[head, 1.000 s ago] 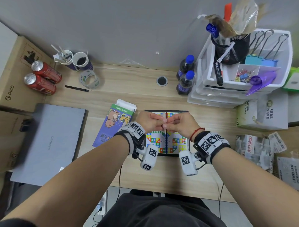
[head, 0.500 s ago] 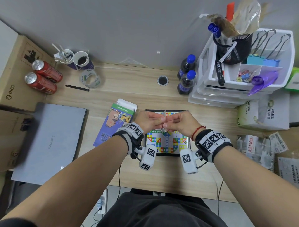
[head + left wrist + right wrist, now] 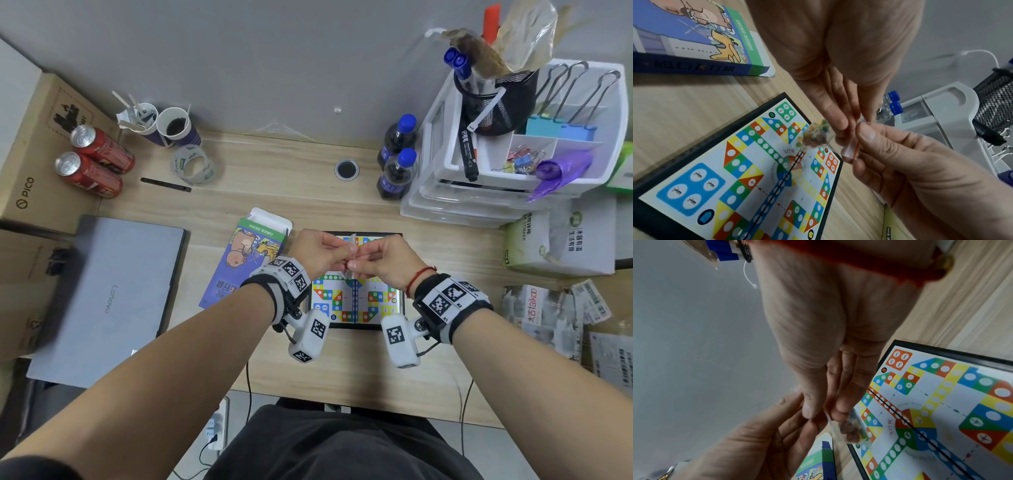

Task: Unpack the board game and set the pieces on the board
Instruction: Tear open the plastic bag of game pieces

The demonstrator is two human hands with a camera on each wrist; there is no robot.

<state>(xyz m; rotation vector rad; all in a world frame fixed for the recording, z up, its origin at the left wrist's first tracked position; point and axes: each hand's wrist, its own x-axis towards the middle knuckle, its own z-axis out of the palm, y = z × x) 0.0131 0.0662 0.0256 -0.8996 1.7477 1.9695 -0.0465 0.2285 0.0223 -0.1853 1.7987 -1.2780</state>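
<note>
The colourful flying-chess board (image 3: 356,308) lies open and flat on the desk, with no pieces on its squares. Above it, my left hand (image 3: 337,255) and right hand (image 3: 361,262) meet and pinch the top of a small clear zip bag (image 3: 352,245) from both sides. In the left wrist view the bag (image 3: 815,134) hangs below the fingertips (image 3: 840,126), full of small coloured pieces. The right wrist view shows the same bag (image 3: 852,426) dangling over the board (image 3: 953,399). The purple game box (image 3: 246,260) lies left of the board, its end flap open.
A closed grey laptop (image 3: 102,301) sits at the left, two red cans (image 3: 92,164) and paper cups (image 3: 164,126) at the back left. Two blue-capped bottles (image 3: 397,161) and white drawers (image 3: 513,164) stand at the back right. Packets (image 3: 555,240) crowd the right edge.
Both hands keep pinching the bag and have drifted slightly away from me over the board. The bag's top edge now shows a little more above the fingers.
</note>
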